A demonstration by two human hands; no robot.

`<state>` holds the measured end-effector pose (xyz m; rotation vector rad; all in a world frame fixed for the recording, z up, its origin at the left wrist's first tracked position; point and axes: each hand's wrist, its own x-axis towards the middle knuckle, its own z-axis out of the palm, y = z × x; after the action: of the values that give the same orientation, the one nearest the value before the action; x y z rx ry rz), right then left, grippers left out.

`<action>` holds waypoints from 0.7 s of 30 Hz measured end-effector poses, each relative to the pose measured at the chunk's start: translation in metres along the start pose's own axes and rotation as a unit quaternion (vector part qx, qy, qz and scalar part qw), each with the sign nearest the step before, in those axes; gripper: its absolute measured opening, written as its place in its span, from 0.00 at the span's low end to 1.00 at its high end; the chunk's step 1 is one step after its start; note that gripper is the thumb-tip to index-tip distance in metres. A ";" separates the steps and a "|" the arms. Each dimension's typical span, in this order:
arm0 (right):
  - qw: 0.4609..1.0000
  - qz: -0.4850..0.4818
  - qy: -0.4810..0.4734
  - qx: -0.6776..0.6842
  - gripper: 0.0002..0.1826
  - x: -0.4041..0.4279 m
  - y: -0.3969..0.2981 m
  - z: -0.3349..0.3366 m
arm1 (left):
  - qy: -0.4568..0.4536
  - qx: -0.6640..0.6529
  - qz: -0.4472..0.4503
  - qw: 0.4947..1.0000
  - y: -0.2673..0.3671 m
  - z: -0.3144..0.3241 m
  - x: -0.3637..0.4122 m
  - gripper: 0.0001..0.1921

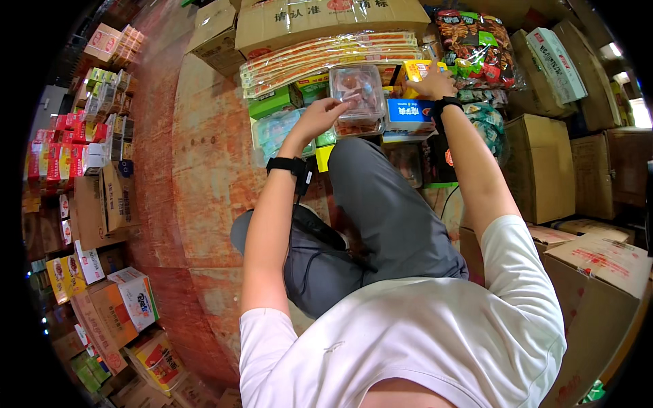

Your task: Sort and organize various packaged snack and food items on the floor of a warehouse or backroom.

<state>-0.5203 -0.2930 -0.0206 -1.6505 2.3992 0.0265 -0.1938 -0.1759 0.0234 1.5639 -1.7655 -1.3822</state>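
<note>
My left hand (319, 121) reaches over the left side of a clear plastic tub (363, 81) with small wrapped items inside. Its fingertips lie at the tub's wall; whether they grip it cannot be told. My right hand (434, 85) has thumb and fingers spread around a small yellow box (417, 70), holding it near the back right of the pile. Just below that box sits a blue and white carton (408, 112). Another clear tub with pale blue contents (278, 133) rests left of my left hand, beside a green box (273, 101).
Long flat plastic-wrapped packs (326, 58) lie behind the tubs, before a large cardboard carton (331, 23). A bulky bag of snack packets (477, 48) stands at back right. Cardboard boxes (541, 163) line the right side. Stacked goods (66, 158) fill the left beyond the worn reddish floor (204, 168).
</note>
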 end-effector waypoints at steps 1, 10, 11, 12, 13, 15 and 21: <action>1.000 -0.006 0.004 0.005 0.70 -0.002 -0.002 0.000 | 0.007 -0.008 0.006 1.000 -0.003 0.001 0.006 0.27; 0.997 -0.053 0.030 0.038 0.68 -0.013 -0.012 0.003 | -0.054 0.012 0.022 0.998 0.009 0.021 0.036 0.29; 0.998 -0.051 0.028 0.038 0.68 -0.017 -0.016 0.002 | -0.064 0.013 0.023 0.998 0.011 0.021 0.035 0.29; 0.997 -0.063 0.020 0.036 0.68 -0.020 -0.021 0.002 | -0.074 0.014 0.023 0.997 0.012 0.021 0.033 0.29; 0.997 -0.075 0.011 0.035 0.68 -0.024 -0.026 0.004 | -0.076 0.014 0.021 0.997 0.014 0.022 0.031 0.29; 0.996 -0.075 0.011 0.044 0.69 -0.027 -0.036 0.006 | -0.092 0.001 0.014 0.996 0.015 0.017 0.030 0.29; 0.998 -0.062 0.009 0.029 0.69 -0.030 -0.056 0.009 | -0.070 -0.006 -0.001 0.998 0.015 0.013 0.026 0.30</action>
<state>-0.4567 -0.2847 -0.0173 -1.7755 2.2830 -0.0773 -0.2198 -0.1964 0.0226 1.4961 -1.8310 -1.5339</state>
